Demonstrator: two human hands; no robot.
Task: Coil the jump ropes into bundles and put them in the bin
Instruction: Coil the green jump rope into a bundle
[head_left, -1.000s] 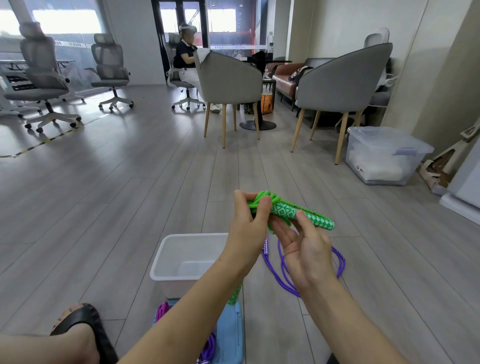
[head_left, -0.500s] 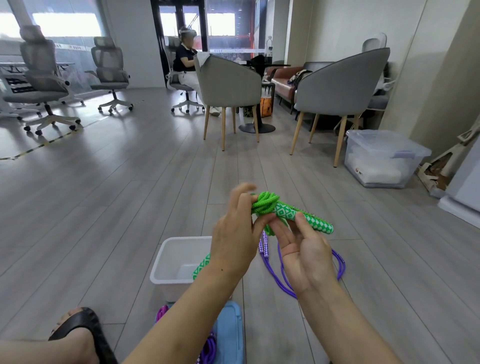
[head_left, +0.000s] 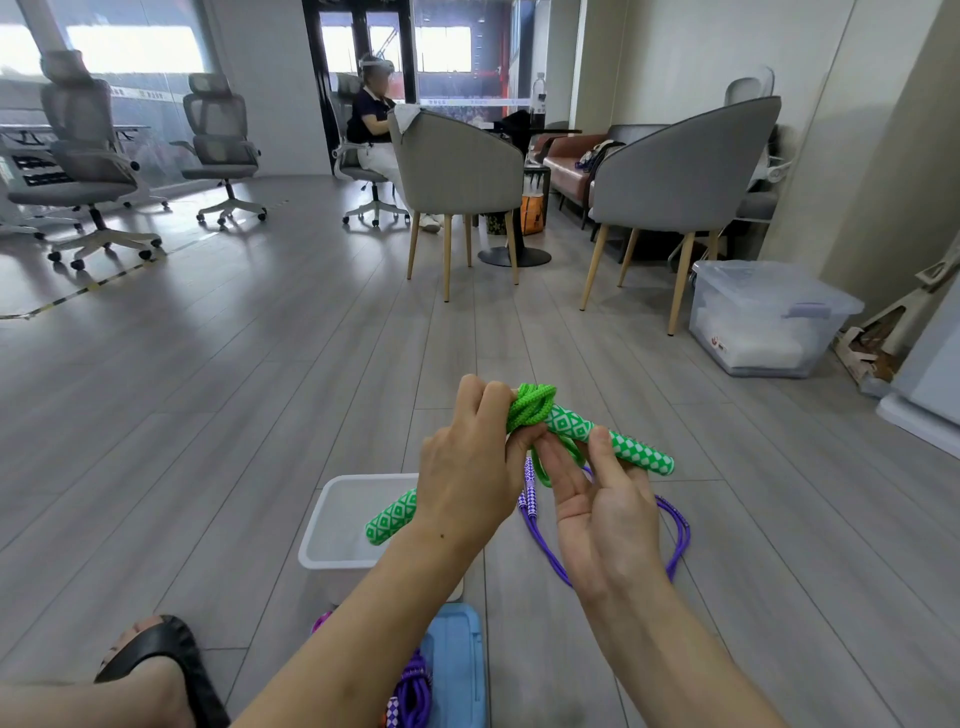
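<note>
I see my left hand (head_left: 467, 483) held above the white rectangular plastic bin (head_left: 332, 519), its fingers curled round the coiled cord of the green braided jump rope (head_left: 532, 410), pinching the wraps at the top of the bundle. One green-and-white diamond-patterned handle (head_left: 618, 441) sticks out to the right, away from the bin; the other patterned handle (head_left: 389, 519) pokes out beneath my left wrist and hangs over the bin's open top. My right hand (head_left: 597, 499) sits just right of the bin, palm turned up, thumb pressed on the outstretched handle and fingertips meeting the cord below the wraps, so it pinches the same rope. A loose green loop (head_left: 550, 467) dangles between the two hands.

On the grey wooden floor (head_left: 260, 395) just right of the bin lies a purple jump rope (head_left: 675, 540) in a loose ring, its handles partly hidden by my right hand. Nearer me than the bin is a light blue flat lid (head_left: 457, 665), with another purple rope (head_left: 410, 691) lying beside it. Left of the bin and closer to me is my foot in a black sandal (head_left: 171, 654).
</note>
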